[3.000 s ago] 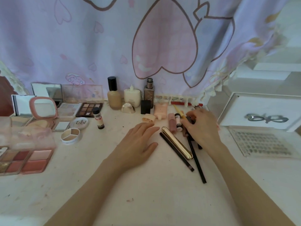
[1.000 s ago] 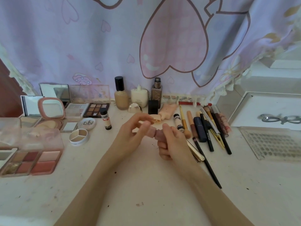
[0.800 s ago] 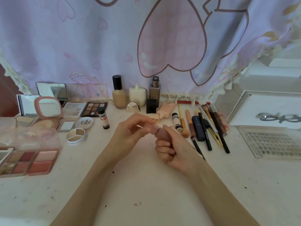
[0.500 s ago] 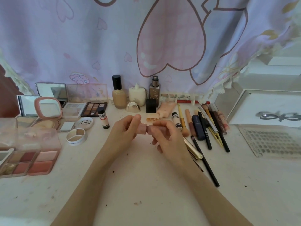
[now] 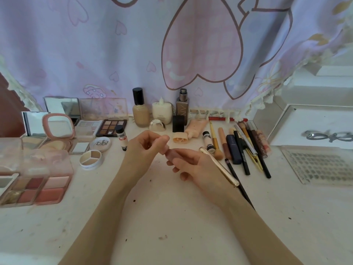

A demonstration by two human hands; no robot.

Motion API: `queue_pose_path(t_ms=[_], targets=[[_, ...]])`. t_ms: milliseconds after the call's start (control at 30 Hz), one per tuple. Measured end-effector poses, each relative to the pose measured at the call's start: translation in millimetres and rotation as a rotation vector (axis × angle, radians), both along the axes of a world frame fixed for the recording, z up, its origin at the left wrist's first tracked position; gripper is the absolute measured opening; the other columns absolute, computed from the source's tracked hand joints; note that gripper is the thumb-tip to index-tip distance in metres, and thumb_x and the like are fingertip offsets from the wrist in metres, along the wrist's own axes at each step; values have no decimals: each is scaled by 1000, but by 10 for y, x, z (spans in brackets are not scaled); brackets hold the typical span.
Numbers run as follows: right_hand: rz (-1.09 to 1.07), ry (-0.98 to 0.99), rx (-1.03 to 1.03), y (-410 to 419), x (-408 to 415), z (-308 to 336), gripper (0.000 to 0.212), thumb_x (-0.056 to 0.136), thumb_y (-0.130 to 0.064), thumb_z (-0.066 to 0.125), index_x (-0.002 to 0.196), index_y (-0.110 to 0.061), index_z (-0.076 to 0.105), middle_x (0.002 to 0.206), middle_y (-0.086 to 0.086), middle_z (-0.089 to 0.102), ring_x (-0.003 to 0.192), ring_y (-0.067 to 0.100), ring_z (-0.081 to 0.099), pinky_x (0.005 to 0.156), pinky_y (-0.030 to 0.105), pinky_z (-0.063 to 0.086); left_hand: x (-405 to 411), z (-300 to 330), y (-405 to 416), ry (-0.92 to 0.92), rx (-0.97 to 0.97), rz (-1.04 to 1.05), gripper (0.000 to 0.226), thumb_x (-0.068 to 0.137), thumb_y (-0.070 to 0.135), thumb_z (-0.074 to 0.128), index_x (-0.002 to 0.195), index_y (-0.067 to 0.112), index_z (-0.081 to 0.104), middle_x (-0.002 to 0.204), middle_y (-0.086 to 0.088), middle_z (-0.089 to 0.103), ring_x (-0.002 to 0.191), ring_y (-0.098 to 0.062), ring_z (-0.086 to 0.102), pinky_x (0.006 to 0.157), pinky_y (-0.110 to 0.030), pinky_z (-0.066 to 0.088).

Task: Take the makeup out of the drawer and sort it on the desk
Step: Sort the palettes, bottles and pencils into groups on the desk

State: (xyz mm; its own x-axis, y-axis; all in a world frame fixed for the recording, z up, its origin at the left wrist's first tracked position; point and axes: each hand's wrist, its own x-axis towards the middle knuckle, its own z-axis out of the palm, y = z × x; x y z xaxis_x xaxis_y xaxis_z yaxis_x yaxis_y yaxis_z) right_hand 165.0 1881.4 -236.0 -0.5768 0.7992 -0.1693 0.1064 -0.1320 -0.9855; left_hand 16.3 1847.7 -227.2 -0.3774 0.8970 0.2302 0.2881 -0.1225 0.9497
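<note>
Above the counter (image 5: 172, 217) centre, right hand (image 5: 198, 165) grips a dusty-pink lip tube (image 5: 172, 153) by its body while left hand (image 5: 145, 148) pinches its cap end, probably seating the cap before filing it with the pencils (image 5: 246, 150) alongside.

- Desk (image 5: 172, 217): matt white surface, scuffed and speckled.
- Curtain (image 5: 114, 44): soft printed cloth.
- Gold tube (image 5: 219, 166): glossy metallic finish.
- Foundation bottle (image 5: 141, 113): clear glass look, glossy black cap.
- Blush palette (image 5: 38, 188): clear glossy plastic case.
</note>
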Motion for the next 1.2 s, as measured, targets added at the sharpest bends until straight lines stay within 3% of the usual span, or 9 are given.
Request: queue_pose_path(t_ms=[67, 167, 233, 367, 500, 667, 767, 933, 1200], targets=[[-27, 9, -5, 5, 3, -5, 23, 88, -15, 61, 110, -18, 64, 87, -1, 71, 74, 8, 60, 60, 20, 45, -54, -20, -1, -18, -24, -86, 9, 88, 26, 59, 89, 19, 64, 74, 12, 68, 60, 3, 52, 59, -12, 42], [-56, 252, -351, 75, 29, 38, 21, 89, -21, 54, 100, -5, 64, 70, 4, 67, 58, 10, 54, 49, 18, 40, -137, -64, -8, -165, 4, -383, 39, 80, 34, 61, 119, 32, 57, 118, 11, 63, 79, -11, 46, 67, -18, 42], [-30, 339, -476, 103, 40, 50, 29, 90, -24, 50, 100, 1, 61, 64, 5, 61, 50, 9, 50, 42, 16, 37, -163, -74, -17, -282, 60, -488, 49, 76, 34, 67, 124, 28, 57, 126, 3, 59, 89, -19, 43, 71, -18, 41], [118, 344, -482, 61, 47, 57, 35, 78, -26, 56, 100, 0, 61, 68, 5, 62, 53, 9, 51, 44, 16, 39, -202, -58, -10, -379, 68, -439, 53, 62, 49, 78, 110, 27, 68, 100, 1, 67, 90, -18, 49, 76, -21, 43], [167, 292, -290, 14, 34, 37, 32, 73, -16, 61, 102, -4, 60, 82, 7, 69, 69, 12, 63, 61, 19, 47, -147, -61, 6, -331, 48, -295, 29, 63, 42, 71, 89, 29, 72, 71, 7, 61, 72, -13, 45, 71, -28, 40], [146, 361, -280, 32, 45, 56, 31, 75, -15, 60, 103, -2, 61, 86, 9, 71, 72, 14, 65, 63, 20, 49, -179, -44, -34, -281, 40, -504, 55, 68, 56, 70, 118, 33, 62, 116, 3, 65, 86, -6, 54, 74, -19, 39], [165, 353, -246, -4, 45, 79, 31, 74, -16, 61, 103, -4, 60, 87, 7, 71, 75, 15, 66, 65, 20, 49, -201, -26, -42, -317, 36, -452, 61, 61, 55, 76, 115, 28, 65, 104, 2, 69, 97, -10, 60, 84, -23, 47], [46, 214, 33, -26, 3, 20, 24, 80, -9, 66, 103, -10, 61, 94, 4, 73, 100, 34, 62, 78, 33, 46, -157, -35, -25, -312, 35, -362, 48, 62, 47, 74, 105, 25, 68, 80, 6, 62, 84, -14, 56, 87, -39, 41], [64, 243, 19, -17, 10, -2, 23, 83, -4, 62, 105, -9, 63, 95, 4, 72, 101, 29, 64, 92, 41, 49, -226, -35, -54, -282, 36, -494, 49, 70, 50, 71, 112, 25, 67, 106, 1, 68, 104, -20, 53, 88, -39, 38]])
